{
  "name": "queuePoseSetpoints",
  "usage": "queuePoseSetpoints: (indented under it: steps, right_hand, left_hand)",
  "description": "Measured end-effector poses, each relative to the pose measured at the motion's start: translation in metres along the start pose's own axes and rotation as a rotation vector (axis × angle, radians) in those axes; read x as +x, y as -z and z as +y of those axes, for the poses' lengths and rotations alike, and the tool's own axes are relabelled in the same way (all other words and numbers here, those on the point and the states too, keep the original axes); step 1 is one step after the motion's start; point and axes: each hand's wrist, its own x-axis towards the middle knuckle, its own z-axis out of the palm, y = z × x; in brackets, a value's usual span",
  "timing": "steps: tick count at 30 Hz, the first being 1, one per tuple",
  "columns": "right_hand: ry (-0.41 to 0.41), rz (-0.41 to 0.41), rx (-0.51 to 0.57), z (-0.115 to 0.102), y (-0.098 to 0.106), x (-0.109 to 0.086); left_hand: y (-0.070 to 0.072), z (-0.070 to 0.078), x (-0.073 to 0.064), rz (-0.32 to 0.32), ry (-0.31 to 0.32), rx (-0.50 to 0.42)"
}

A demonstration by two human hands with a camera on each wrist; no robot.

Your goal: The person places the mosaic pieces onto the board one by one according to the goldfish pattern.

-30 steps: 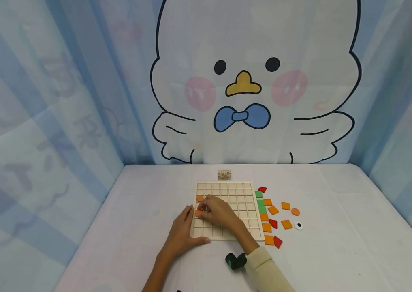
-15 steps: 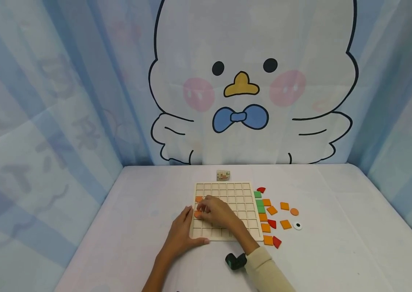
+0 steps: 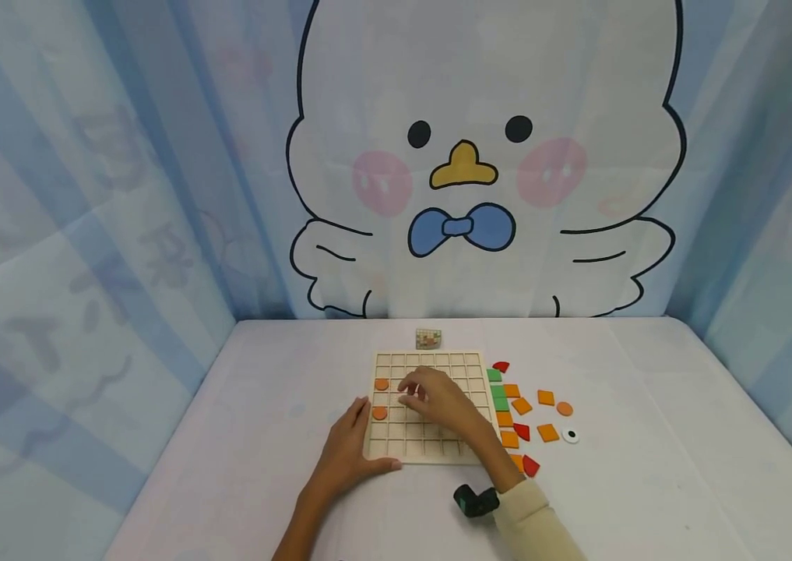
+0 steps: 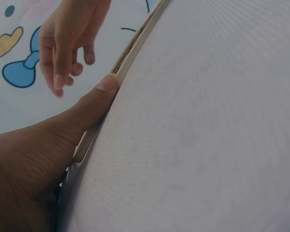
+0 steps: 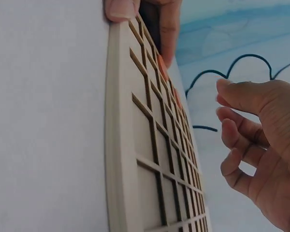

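A pale wooden grid board (image 3: 431, 450) lies on the white table. Two round orange pieces (image 3: 380, 413) sit in cells near its left edge. My left hand (image 3: 348, 448) rests around the board's near left corner, straight fingers along the left side and thumb against the front edge. In the left wrist view, the thumb (image 4: 92, 104) presses the board's rim. Above the board's middle hovers my right hand (image 3: 443, 403), fingers loosely bent. The right wrist view shows nothing between its fingers (image 5: 244, 140), which are apart from the board.
Orange squares (image 3: 547, 432), green pieces (image 3: 499, 397), red wedges (image 3: 530, 466), an orange disc (image 3: 564, 409) and a white eye piece (image 3: 570, 436) lie right of the board. A small patterned card (image 3: 428, 338) lies behind it. A dark device (image 3: 476, 501) is at my right wrist.
My right hand has lifted away from the nearer orange disc and shifted right over the board, leaving both discs exposed. The left hand has stayed at the corner.
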Motion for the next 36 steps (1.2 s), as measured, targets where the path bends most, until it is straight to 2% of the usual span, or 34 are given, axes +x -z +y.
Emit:
queuePoseSetpoints:
  steps: [7,15,18,22,26,31,36]
  right_hand:
    - [0.032,0.119,-0.019,0.023,0.034,-0.021]
    - [-0.042,0.213,-0.016,0.049,0.072,-0.051]
    - [-0.114,0.237,-0.003,0.057,0.084,-0.062]
    - [-0.274,0.245,-0.021,0.07,0.098,-0.078]
    - [-0.394,0.234,-0.028,0.083,0.108,-0.094]
    - [-0.483,0.207,-0.001,0.096,0.114,-0.111]
    - [-0.546,0.182,-0.031,0.109,0.116,-0.124]
  left_hand:
    - [0.0,0.0,0.0,-0.001,0.011,-0.003]
    - [0.0,0.002,-0.002,0.001,0.01,-0.014]
    - [0.0,0.002,-0.001,0.001,0.01,-0.002]
    - [0.0,0.002,0.0,-0.002,0.005,0.001]
    - [0.001,0.004,-0.001,-0.005,0.0,-0.011]
    - [0.0,0.003,-0.001,-0.004,0.017,-0.002]
    - [0.001,0.003,-0.001,-0.002,0.024,-0.006]
